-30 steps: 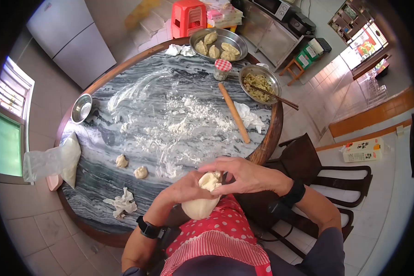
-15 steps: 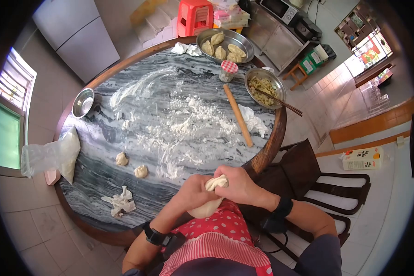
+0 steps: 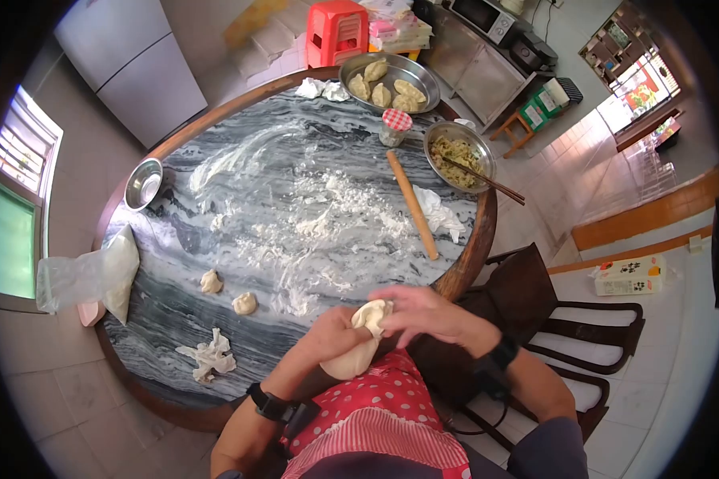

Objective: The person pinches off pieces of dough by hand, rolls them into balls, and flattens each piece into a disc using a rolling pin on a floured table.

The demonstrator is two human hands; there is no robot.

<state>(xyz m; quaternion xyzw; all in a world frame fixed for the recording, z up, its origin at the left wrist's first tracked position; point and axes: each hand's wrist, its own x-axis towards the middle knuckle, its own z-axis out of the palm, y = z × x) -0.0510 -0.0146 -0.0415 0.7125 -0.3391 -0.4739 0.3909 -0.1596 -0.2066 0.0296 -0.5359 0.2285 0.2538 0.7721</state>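
Observation:
A pale piece of dough point(image 3: 350, 362) is held over my apron at the table's near edge, its top gathered into folds. My left hand point(image 3: 331, 334) is wrapped round its left side. On the other side, my right hand point(image 3: 425, 316) touches the folded top with its fingertips, the fingers partly spread. Two small dough lumps, one point(image 3: 244, 303) nearer and one point(image 3: 211, 282) farther left, lie on the marble table point(image 3: 176, 319). A rolling pin point(image 3: 414, 206) lies at the right, beside scattered flour point(image 3: 327, 215).
Filled dumplings sit in a metal pan point(image 3: 434, 100) at the back. Near it stand a lidded jar point(image 3: 395, 128) and a bowl of filling point(image 3: 458, 160) with chopsticks. A small bowl point(image 3: 144, 185), plastic bag point(image 3: 80, 279) and crumpled tissue point(image 3: 209, 354) are left; chairs point(image 3: 519, 295) stand right.
My right hand has loosened from the dough's top and its fingers have spread. The dough has tilted slightly, its lower part shifting left, still in my left hand.

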